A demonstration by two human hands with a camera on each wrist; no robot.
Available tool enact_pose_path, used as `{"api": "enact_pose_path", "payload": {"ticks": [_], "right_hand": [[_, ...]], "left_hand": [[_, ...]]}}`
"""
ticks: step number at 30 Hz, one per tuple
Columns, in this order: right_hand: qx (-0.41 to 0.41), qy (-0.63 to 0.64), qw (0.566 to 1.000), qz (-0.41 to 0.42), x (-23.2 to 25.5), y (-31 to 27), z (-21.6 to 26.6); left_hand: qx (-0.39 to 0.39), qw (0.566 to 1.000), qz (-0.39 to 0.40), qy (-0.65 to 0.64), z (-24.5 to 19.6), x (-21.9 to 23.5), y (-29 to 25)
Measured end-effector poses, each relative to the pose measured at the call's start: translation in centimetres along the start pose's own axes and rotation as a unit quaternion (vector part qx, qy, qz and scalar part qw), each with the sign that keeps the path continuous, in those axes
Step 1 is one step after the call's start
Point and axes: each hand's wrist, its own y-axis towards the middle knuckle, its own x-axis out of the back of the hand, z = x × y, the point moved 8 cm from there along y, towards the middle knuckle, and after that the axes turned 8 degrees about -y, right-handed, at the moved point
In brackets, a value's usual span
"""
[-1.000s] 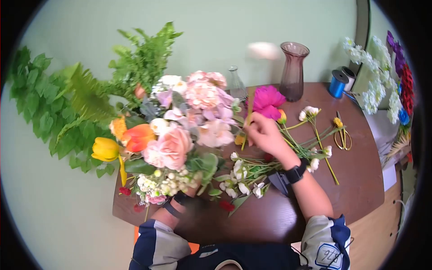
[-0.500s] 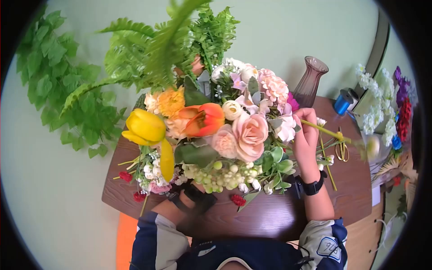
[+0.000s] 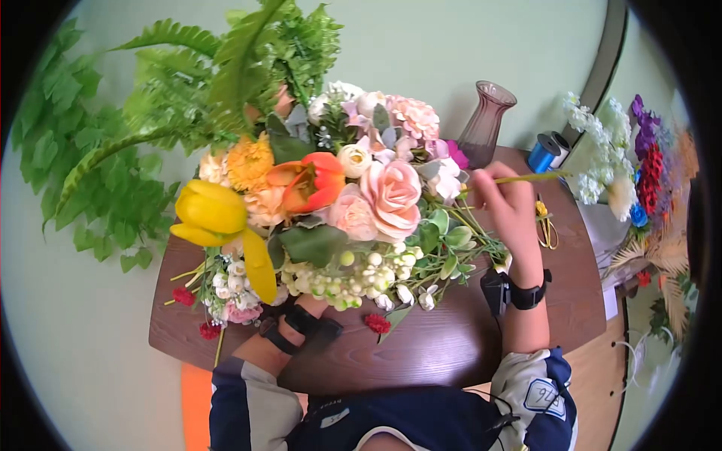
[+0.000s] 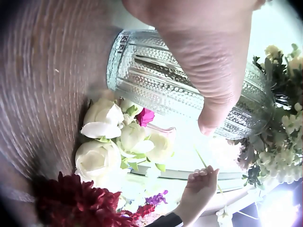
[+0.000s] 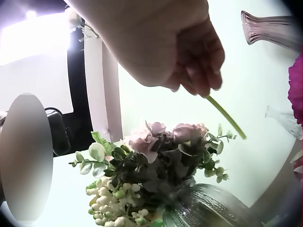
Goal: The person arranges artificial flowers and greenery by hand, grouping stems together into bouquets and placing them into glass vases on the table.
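My left hand grips a clear ribbed glass vase, its thumb along the side; in the head view the bouquet hides most of that hand. The vase holds a full bouquet with a pink rose, an orange tulip, a drooping yellow tulip, white berries and fern fronds. To the right of the bouquet, my raised right hand pinches a green stem in its fingertips. A cream flower shows at the stem's far end, and the cut end points toward the bouquet.
A purple glass vase stands at the back, with a blue spool to its right. Gold-handled scissors lie on the right of the brown table. Red blooms lie in front. Ivy hangs at left.
My right hand has lowered the stemmed flower from upright to sideways, its head now pointing right. The bouquet first rose and shifted right in view, then slid back left as the view moved.
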Motion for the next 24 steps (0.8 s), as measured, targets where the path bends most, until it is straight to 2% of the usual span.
{"api": "enact_pose_path", "payload": {"ticks": [1,3,5,6,7,9,12,16,18,21,22,23,24], "right_hand": [[-0.035,-0.086,0.995,0.041,-0.7,-0.1,-0.3],[-0.005,-0.14,0.984,0.114,-2.9,-0.2,-1.8],[0.035,-0.148,0.983,0.098,-4.4,-0.3,-2.4],[0.044,-0.163,0.978,0.125,-5.3,-0.4,-2.4],[0.016,-0.152,0.973,0.172,-6.2,-0.7,-2.6],[0.053,-0.113,0.977,0.173,-7.6,-1.2,-3.3],[0.047,-0.058,0.981,0.177,-8.6,-1.6,-3.7],[0.078,-0.058,0.981,0.168,-8.9,-1.7,-3.6],[0.107,-0.074,0.968,0.214,-9.7,-2.2,-3.3],[0.064,-0.068,0.968,0.233,-10.5,-3.5,-3.8],[0.128,-0.131,0.953,0.242,-11.1,-4.1,-3.1],[0.173,-0.157,0.926,0.298,-11.9,-4.7,-1.7],[0.191,-0.154,0.921,0.302,-12.7,-5.4,-2.1]], "left_hand": [[0.002,1.0,0.006,0.005,1.0,-1.3,1.5],[0.005,1.0,0.015,0.011,1.3,-1.9,1.8],[0.008,1.0,0.022,0.015,1.2,-1.3,1.3],[0.009,0.999,0.027,0.019,1.4,-1.8,1.4],[0.008,0.999,0.033,0.023,1.5,-1.9,1.4],[0.009,0.999,0.041,0.034,1.0,-1.5,1.2],[0.012,0.997,0.05,0.052,0.9,-1.3,0.9],[0.006,0.995,0.069,0.067,0.6,-1.4,0.8],[0.0,0.994,0.081,0.072,0.6,-1.7,0.7],[-0.01,0.992,0.096,0.076,0.2,-1.8,1.2],[-0.013,0.992,0.102,0.078,-0.2,-1.3,1.0],[-0.017,0.991,0.108,0.081,-0.3,-1.5,1.3],[-0.019,0.99,0.112,0.084,-0.7,-1.2,1.3]]}}
